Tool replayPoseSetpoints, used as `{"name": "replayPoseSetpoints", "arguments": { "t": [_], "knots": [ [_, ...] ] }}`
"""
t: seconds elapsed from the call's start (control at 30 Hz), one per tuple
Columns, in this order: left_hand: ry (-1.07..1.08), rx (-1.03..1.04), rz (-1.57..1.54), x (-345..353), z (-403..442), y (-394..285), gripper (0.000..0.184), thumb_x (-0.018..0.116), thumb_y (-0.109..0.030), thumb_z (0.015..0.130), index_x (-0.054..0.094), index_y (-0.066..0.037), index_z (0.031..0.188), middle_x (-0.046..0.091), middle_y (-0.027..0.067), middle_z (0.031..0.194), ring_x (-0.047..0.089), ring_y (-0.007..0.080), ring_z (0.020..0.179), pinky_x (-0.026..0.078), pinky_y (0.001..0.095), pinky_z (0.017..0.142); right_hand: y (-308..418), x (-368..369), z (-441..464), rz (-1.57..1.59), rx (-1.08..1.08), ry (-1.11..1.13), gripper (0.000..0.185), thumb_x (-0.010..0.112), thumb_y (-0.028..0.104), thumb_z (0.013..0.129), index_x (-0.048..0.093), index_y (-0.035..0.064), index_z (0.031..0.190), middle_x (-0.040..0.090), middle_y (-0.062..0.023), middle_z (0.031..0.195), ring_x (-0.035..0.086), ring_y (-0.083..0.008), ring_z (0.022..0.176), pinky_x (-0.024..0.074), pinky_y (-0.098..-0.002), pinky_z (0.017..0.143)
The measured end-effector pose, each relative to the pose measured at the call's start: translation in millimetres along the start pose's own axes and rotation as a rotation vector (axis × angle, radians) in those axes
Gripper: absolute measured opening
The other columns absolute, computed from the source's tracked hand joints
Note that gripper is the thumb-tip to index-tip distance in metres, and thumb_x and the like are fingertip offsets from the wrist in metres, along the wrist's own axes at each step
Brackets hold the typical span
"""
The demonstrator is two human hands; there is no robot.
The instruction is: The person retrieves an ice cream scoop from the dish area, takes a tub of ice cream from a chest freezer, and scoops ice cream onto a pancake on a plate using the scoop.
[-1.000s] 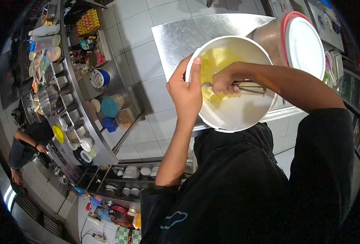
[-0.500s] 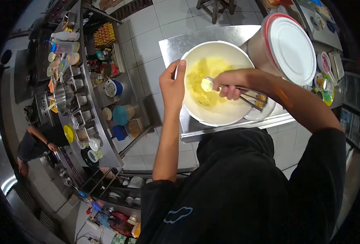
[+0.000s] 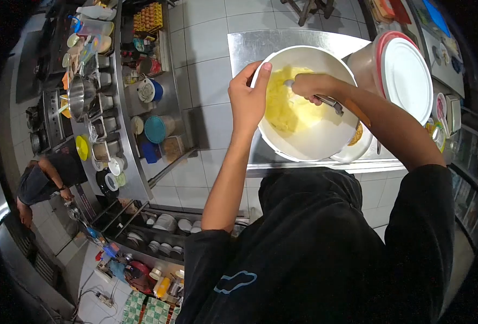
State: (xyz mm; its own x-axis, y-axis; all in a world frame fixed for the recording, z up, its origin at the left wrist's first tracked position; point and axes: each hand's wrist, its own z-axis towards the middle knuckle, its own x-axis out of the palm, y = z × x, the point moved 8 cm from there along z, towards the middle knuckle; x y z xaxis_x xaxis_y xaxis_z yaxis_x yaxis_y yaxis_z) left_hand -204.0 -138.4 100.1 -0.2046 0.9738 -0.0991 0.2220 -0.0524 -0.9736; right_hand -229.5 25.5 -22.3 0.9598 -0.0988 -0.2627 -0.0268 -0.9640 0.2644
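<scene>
A large white tub (image 3: pixel 317 147) leans tilted on the metal table, its mouth facing me. Soft, pale yellow mash (image 3: pixel 282 110) covers part of its inside. My left hand (image 3: pixel 249 94) grips the tub's left rim, thumb over the edge. Inside the tub, my right hand (image 3: pixel 312 86) is closed around the handles of a metal scoop (image 3: pixel 333 104). The scoop's head is down at the mash, mostly hidden by my fingers. Beside the tub's lower right sits a white dish (image 3: pixel 360 148), with something orange-brown partly showing behind the rim.
The metal table (image 3: pixel 249 46) has a big bucket with a white lid (image 3: pixel 406 81) at its right. To the left stand shelves with a blue-lidded container (image 3: pixel 155 129), an egg tray (image 3: pixel 148 17) and a steel bowl (image 3: pixel 81 97). Another person (image 3: pixel 49 175) bends at far left.
The scoop, which showed a pale yellow lump in its head, has turned and gone down into the mash with my right hand. The whole view has shifted slightly.
</scene>
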Motion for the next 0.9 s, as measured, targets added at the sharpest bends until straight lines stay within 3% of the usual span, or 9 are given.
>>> {"name": "replayPoseSetpoints", "arguments": {
  "t": [0.1,0.17,0.33,0.4,0.5,0.57,0.67,0.77,0.9],
  "knots": [
    [0.035,0.023,0.038,-1,-3,0,0.046,0.064,-0.034,0.099,0.065,0.005,0.123,0.071,0.0120,0.103,0.063,0.0142,0.093,0.049,0.0282,0.084,-3,-4,2,0.150,0.025,-0.050,0.037,0.042,0.026,0.098,0.062,-0.0042,0.088,0.051,-0.0144,0.053,0.059,-0.0275,0.048,0.0461,-0.0416,0.043],
    [-0.001,-0.021,-0.019,-6,-12,6,0.048,0.063,-0.033,0.100,0.060,0.004,0.130,0.067,0.0138,0.113,0.061,0.0160,0.102,0.048,0.0291,0.090,-11,0,1,0.487,0.084,-0.190,0.030,0.046,0.020,0.096,0.061,-0.0056,0.094,0.055,-0.0169,0.061,0.055,-0.0256,0.047,0.0471,-0.0405,0.042],
    [-0.096,-0.200,-0.062,-10,-63,14,0.054,0.059,-0.024,0.100,0.043,0.001,0.146,0.050,0.0173,0.140,0.051,0.0213,0.124,0.042,0.0327,0.103,-8,8,4,0.482,0.148,-0.148,0.027,0.049,0.013,0.092,0.060,-0.0070,0.106,0.062,-0.0198,0.080,0.062,-0.0293,0.058,0.0540,-0.0421,0.049],
    [-0.188,-0.251,-0.266,-7,-81,36,0.058,0.058,-0.018,0.099,0.036,0.001,0.150,0.039,0.0205,0.153,0.036,0.0282,0.143,0.026,0.0383,0.117,-5,11,6,0.382,0.144,-0.117,0.032,0.049,0.014,0.091,0.060,-0.0071,0.112,0.065,-0.0209,0.086,0.066,-0.0313,0.064,0.0567,-0.0430,0.053],
    [-0.264,-0.286,-0.285,3,-91,45,0.053,0.056,-0.012,0.098,0.041,0.004,0.146,0.048,0.0216,0.145,0.047,0.0277,0.133,0.034,0.0379,0.112,6,5,-6,0.315,0.097,-0.240,0.034,0.045,0.015,0.092,0.058,-0.0087,0.113,0.066,-0.0292,0.102,0.068,-0.0321,0.065,0.0545,-0.0434,0.053],
    [-0.326,-0.303,-0.293,1,-92,50,0.046,0.053,-0.004,0.097,0.048,0.009,0.141,0.059,0.0220,0.133,0.057,0.0263,0.122,0.042,0.0358,0.106,7,6,-5,0.286,0.069,-0.204,0.043,0.048,0.016,0.089,0.055,-0.0076,0.125,0.067,-0.0275,0.113,0.070,-0.0383,0.094,0.0582,-0.0455,0.074],
    [-0.297,-0.314,-0.261,2,-91,47,0.045,0.047,0.001,0.095,0.049,0.010,0.139,0.062,0.0223,0.130,0.060,0.0251,0.118,0.044,0.0361,0.104,13,9,17,-0.080,-0.063,-0.286,0.044,0.048,0.016,0.090,0.055,-0.0072,0.127,0.064,-0.0289,0.119,0.067,-0.0401,0.105,0.0544,-0.0469,0.089],
    [-0.263,-0.239,-0.140,0,-87,36,0.047,0.042,0.004,0.092,0.051,0.010,0.138,0.062,0.0225,0.131,0.061,0.0253,0.119,0.045,0.0355,0.103,14,15,20,-0.124,-0.130,-0.192,0.043,0.048,0.017,0.091,0.057,-0.0064,0.126,0.062,-0.0303,0.123,0.062,-0.0409,0.115,0.0480,-0.0465,0.101],
    [-0.269,-0.137,-0.096,1,-83,36,0.047,0.044,0.003,0.091,0.052,0.010,0.136,0.066,0.0151,0.119,0.060,0.0171,0.106,0.047,0.0296,0.094,8,10,46,-0.207,-0.148,-0.295,0.040,0.051,0.020,0.090,0.062,-0.0064,0.118,0.069,-0.0290,0.105,0.071,-0.0404,0.094,0.0564,-0.0432,0.084]
  ]
}}
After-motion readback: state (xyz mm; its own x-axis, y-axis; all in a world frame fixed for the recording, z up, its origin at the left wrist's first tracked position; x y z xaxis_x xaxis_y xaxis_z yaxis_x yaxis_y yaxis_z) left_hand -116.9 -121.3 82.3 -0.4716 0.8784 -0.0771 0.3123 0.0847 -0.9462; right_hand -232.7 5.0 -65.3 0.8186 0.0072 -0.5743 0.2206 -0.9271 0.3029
